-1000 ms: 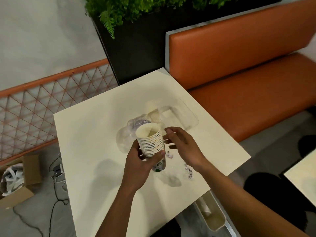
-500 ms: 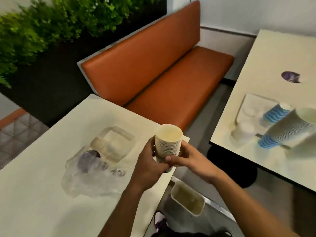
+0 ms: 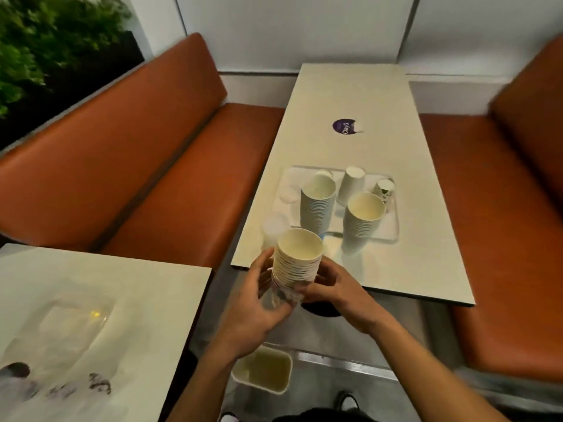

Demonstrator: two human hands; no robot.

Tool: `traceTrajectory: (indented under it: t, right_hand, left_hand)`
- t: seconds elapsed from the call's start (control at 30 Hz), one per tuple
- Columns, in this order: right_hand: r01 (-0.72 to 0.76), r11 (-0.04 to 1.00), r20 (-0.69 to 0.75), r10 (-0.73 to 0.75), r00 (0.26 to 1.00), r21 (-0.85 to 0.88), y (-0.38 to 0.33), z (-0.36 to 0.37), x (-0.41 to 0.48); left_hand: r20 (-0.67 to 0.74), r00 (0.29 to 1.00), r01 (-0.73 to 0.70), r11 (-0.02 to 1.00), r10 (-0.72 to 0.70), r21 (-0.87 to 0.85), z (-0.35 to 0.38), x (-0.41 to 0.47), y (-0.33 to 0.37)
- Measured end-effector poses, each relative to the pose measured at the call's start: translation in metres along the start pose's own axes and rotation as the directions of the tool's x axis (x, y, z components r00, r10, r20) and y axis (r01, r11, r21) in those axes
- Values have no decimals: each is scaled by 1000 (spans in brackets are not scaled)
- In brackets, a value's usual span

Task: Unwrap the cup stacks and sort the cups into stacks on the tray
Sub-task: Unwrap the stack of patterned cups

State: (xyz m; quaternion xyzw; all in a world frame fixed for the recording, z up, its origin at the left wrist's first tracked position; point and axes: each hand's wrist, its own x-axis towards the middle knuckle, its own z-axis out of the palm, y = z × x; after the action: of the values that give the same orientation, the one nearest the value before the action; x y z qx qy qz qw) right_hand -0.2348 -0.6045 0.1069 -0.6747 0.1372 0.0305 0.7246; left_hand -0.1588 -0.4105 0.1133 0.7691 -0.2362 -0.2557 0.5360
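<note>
Carrying: a nested stack of cream paper cups with dark printed bands (image 3: 297, 258) is held upright in the air, over the gap between the two worktops, short of the long cream worktop (image 3: 426, 208) ahead.
Left hand: the left hand (image 3: 262, 303) wraps the lower part of the stack from the left, its grip pressed around the cups.
Right hand: the right hand (image 3: 333, 286) closes on the stack's base from the right, fingers curled against the bottom cups.
Wrap: a bit of clear film seems to cling at the stack's foot between the palms; blur makes it hard to be sure.
Change: a second ago the stack was held low over the square cream worktop (image 3: 91, 300) with the right hand just off it; now both hands hold it and the view has swung round to the long worktop, leaving the crumpled clear plastic wrapping (image 3: 61, 339) behind.
Meaning: unwrapping of this stack looks finished or nearly so, and the step in hand is delivery for sorting.
Tray: the pale rectangular tray (image 3: 393, 229) on the long worktop already bears a tall stack of white cups (image 3: 316, 205), a second stack of cream cups (image 3: 361, 223), an upturned white cup (image 3: 352, 184) and a small patterned cup (image 3: 384, 188).
Next: judging by the print, the carried cups need a matching stack or a free spot on the tray.
Risk: the tall stacks stand near each other, so a careless placement could topple one.
Below: a cream bin (image 3: 263, 370) sits on the floor under the hands.
</note>
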Motion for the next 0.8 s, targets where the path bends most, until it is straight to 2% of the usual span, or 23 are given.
traceTrajectory:
  t: [0.17,0.37,0.53,0.63,0.8]
  right_hand:
    - [-2,1000,-101,4,995,25,18,-78,-37]
    - [-62,998,-196,56,979,-23,45,-146,-65]
    - [-81,993,-364,44,930,-88,73,-181,-57]
    - [-61,992,-461,3,887,-112,81,-198,-41]
    - [-54,981,-531,-55,845,-187,88,-224,-8]
  left_hand:
    - [25,998,57,996,-59,71,82,25,12]
    - [72,994,82,996,-84,29,168,49,17]
    - [107,984,140,989,-144,39,213,83,4]
    - [34,975,218,975,-220,51,227,105,-7]
    - [-227,915,348,937,-334,23,228,134,-18]
